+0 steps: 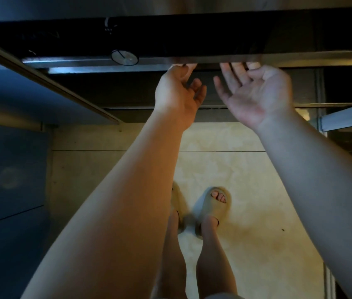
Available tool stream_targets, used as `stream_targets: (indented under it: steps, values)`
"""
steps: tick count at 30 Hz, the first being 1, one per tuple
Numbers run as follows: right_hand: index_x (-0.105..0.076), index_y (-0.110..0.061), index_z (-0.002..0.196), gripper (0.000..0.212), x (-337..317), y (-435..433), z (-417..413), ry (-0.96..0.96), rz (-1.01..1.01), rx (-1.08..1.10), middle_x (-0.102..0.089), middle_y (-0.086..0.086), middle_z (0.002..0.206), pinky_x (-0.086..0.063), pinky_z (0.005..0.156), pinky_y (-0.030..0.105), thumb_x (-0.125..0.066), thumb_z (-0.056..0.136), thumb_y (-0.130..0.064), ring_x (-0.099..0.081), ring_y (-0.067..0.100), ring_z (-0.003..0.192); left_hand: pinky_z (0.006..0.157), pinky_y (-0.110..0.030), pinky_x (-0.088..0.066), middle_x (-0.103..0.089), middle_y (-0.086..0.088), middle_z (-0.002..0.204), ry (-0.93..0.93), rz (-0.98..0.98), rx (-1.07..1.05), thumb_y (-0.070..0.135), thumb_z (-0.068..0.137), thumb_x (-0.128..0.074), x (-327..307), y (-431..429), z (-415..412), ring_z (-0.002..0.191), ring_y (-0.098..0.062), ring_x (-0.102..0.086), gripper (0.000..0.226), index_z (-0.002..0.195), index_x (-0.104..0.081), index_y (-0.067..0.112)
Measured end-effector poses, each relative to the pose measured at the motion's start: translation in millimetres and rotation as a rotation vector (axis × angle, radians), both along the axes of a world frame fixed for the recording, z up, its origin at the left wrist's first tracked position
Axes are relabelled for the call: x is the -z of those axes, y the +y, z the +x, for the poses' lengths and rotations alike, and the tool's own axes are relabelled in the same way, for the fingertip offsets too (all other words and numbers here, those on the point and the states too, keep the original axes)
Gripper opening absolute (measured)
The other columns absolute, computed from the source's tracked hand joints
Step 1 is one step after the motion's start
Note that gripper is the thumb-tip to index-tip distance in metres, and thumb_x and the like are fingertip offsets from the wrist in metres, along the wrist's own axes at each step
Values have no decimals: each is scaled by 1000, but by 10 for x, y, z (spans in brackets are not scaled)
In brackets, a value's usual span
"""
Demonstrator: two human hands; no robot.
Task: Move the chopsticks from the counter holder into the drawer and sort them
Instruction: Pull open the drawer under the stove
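I see both arms reaching up to the drawer front [192, 61]. Left hand [179, 93] hooks its fingertips under that edge; right hand [255, 91] is palm-up, grip spread, fingertips hidden there. Chopsticks aren't visible.

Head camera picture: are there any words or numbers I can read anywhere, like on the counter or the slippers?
None can be read.
The faint white marks on the dark band under the counter edge are too small and blurred to read.
The round disc below them shows only a line, no letters or numbers.
The slippers show no label.
The left hand and the right hand hold nothing with writing on it.
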State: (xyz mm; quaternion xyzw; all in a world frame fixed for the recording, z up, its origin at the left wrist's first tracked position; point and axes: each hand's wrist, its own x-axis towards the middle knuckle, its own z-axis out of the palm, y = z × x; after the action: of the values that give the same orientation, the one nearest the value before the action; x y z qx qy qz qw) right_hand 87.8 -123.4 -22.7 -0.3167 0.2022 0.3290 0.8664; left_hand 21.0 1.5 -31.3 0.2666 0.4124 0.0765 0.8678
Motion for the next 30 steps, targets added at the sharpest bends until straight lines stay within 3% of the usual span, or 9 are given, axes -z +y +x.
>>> stream_targets:
  steps: [5,11,14,19,21,22,24,27,30]
  values:
    - [-47,-14,129,54,37,-117,-118,27,-30,-50,-56,12,134,-47,99,49,-39,78,0,-58,27,121,76,-31,-52,-64,-2,99,64,69,48,11,99,-44,25,-18,-143,67,-12,-51,34,131,-55,12]
    - [-42,-20,142,60,75,-362,-490,65,-30,-89,-56,6,137,-48,99,43,-39,85,-4,-59,22,122,79,-31,-49,-67,-5,119,111,2,81,10,98,-43,44,-180,-514,68,-12,-47,33,126,-58,18]
    - [-44,-22,142,58,53,-483,-663,101,-44,-113,-55,4,139,-47,99,42,-34,88,-5,-59,20,123,77,-30,-47,-67,-4,108,141,-39,71,8,98,-42,11,-294,-701,65,-12,-46,32,123,-59,18]
    - [-46,-22,139,57,-17,-708,-958,202,-50,-153,-55,4,139,-46,101,43,-35,86,-4,-60,19,121,68,-27,-48,-67,1,99,264,-34,82,6,96,-42,-58,-484,-997,59,-11,-46,24,100,-61,21]
    - [-58,-19,117,42,-64,-787,-1085,241,-81,-169,-57,4,136,-47,100,43,-35,86,-3,-62,20,119,66,-26,-47,-68,4,91,322,-41,95,6,96,-42,-98,-550,-1118,55,-10,-46,25,95,-62,21]
    - [-58,-20,105,34,-96,-818,-1146,267,-100,-170,-56,5,135,-47,99,43,-36,86,-2,-63,21,117,65,-26,-47,-68,5,87,355,-50,97,6,96,-43,-118,-578,-1179,55,-10,-46,24,94,-62,21]
    - [-52,-20,99,27,-156,-877,-1252,332,-120,-145,-53,8,136,-47,99,45,-37,85,-2,-66,24,113,63,-26,-46,-68,5,84,410,-80,97,6,96,-46,-164,-628,-1288,57,-11,-45,21,95,-62,20]
    - [-49,-17,108,31,-257,-938,-1370,391,-158,-108,-53,11,134,-49,97,46,-37,85,0,-67,27,110,61,-27,-46,-69,1,98,468,-112,95,8,96,-48,-249,-696,-1408,59,-12,-46,18,93,-62,19]
    - [-40,-18,130,48,-368,-976,-1471,414,-179,-117,-56,10,131,-47,98,45,-34,86,1,-63,26,117,59,-27,-48,-68,-2,113,535,-120,92,9,95,-50,-339,-774,-1507,61,-12,-48,16,99,-63,19]
